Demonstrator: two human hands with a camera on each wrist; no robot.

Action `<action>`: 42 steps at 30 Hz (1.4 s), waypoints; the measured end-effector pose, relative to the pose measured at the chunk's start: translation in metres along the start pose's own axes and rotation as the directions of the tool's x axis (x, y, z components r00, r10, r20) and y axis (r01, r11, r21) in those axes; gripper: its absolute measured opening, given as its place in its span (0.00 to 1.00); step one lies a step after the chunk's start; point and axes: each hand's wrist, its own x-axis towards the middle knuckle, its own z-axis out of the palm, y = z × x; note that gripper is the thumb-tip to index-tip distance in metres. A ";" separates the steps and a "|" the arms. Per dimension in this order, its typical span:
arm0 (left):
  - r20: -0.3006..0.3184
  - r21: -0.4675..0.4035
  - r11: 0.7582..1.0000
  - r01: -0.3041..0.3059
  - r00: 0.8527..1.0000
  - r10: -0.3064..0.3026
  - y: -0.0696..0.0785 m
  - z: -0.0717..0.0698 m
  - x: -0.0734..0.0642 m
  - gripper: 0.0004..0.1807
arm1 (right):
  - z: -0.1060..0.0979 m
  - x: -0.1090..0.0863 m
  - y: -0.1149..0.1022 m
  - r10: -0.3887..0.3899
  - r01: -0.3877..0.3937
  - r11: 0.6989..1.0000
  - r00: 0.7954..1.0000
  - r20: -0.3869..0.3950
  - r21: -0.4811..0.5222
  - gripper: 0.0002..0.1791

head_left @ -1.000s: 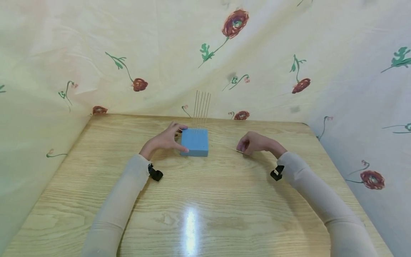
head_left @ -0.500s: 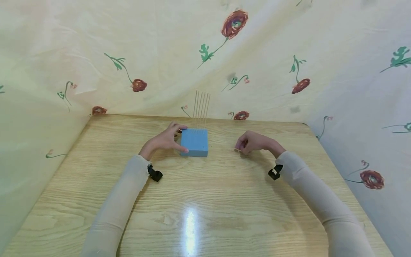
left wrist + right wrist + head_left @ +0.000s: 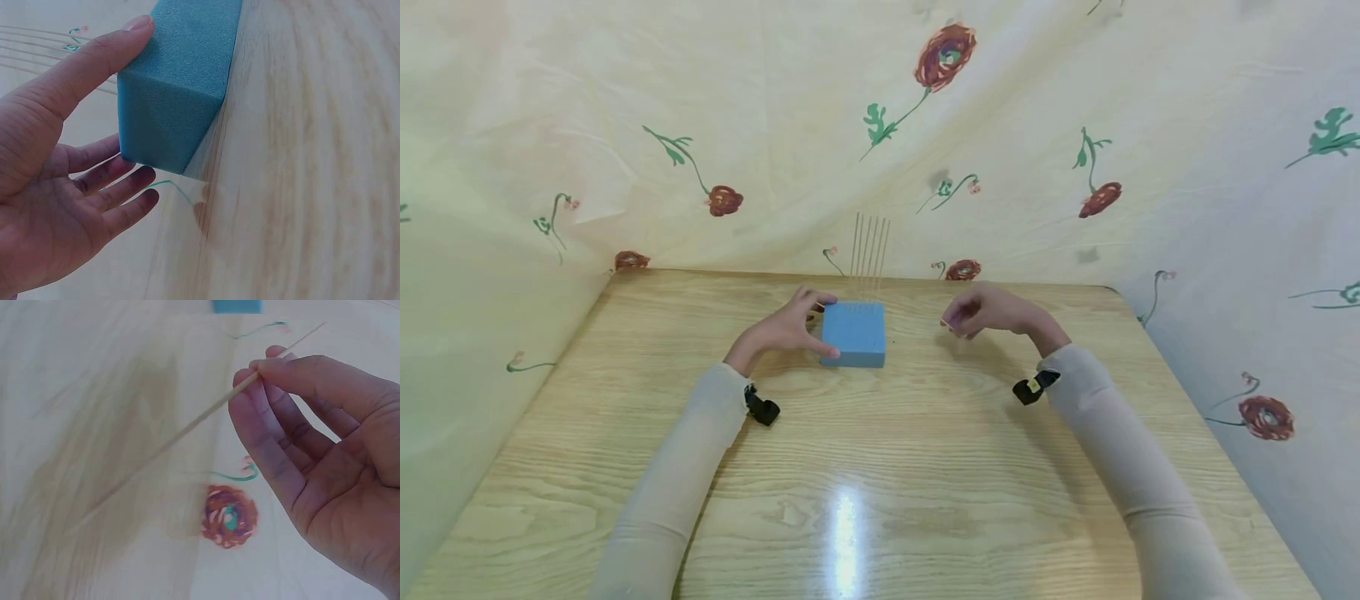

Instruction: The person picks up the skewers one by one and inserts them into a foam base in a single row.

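Note:
A blue foam block (image 3: 855, 327) lies flat near the far edge of the table. Several thin wooden skewers (image 3: 31, 52) stand in a row along its far side. My left hand (image 3: 784, 326) holds the block's left end, thumb on the near face and fingers at the far side. To the right of the block, my right hand (image 3: 992, 308) is raised off the table. Its thumb and fingertips pinch a single wooden skewer (image 3: 209, 413), best seen in the right wrist view, slanting with its long part out past the fingers.
The wood-grain table (image 3: 880, 450) spreads out in front of the block. Behind it and on both sides hangs pale cloth (image 3: 805, 108) printed with flowers. The upright skewers stand close to the back cloth.
My right hand has risen and moved slightly left, towards the block, still pinching the skewer, with its wrist turned. My left hand and the block have stayed in place.

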 end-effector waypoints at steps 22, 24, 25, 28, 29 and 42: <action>-0.002 -0.007 1.000 -0.010 1.000 0.010 0.000 0.000 -0.004 0.51 | 0.000 0.018 -0.017 -0.166 0.214 0.939 0.968 -0.190 0.268 0.12; -0.005 -0.006 1.000 -0.007 1.000 0.007 0.001 0.000 -0.004 0.51 | 0.002 0.020 -0.019 -0.179 0.235 0.927 0.962 -0.206 0.291 0.12; -0.006 -0.005 1.000 -0.006 1.000 0.006 0.001 0.000 -0.003 0.51 | 0.002 0.020 -0.020 -0.185 0.245 0.921 0.959 -0.213 0.302 0.11; -0.007 0.001 1.000 -0.001 1.000 0.001 0.001 0.000 -0.002 0.51 | 0.003 0.022 -0.023 -0.200 0.272 0.906 0.950 -0.240 0.325 0.10; -0.007 0.005 1.000 0.001 1.000 -0.001 0.000 0.000 -0.002 0.51 | 0.003 0.022 -0.024 -0.204 0.281 0.901 0.947 -0.247 0.332 0.10; -0.001 0.000 1.000 0.004 1.000 -0.004 0.002 -0.001 -0.002 0.51 | 0.008 0.025 -0.039 -0.233 0.380 0.827 0.902 -0.363 0.414 0.09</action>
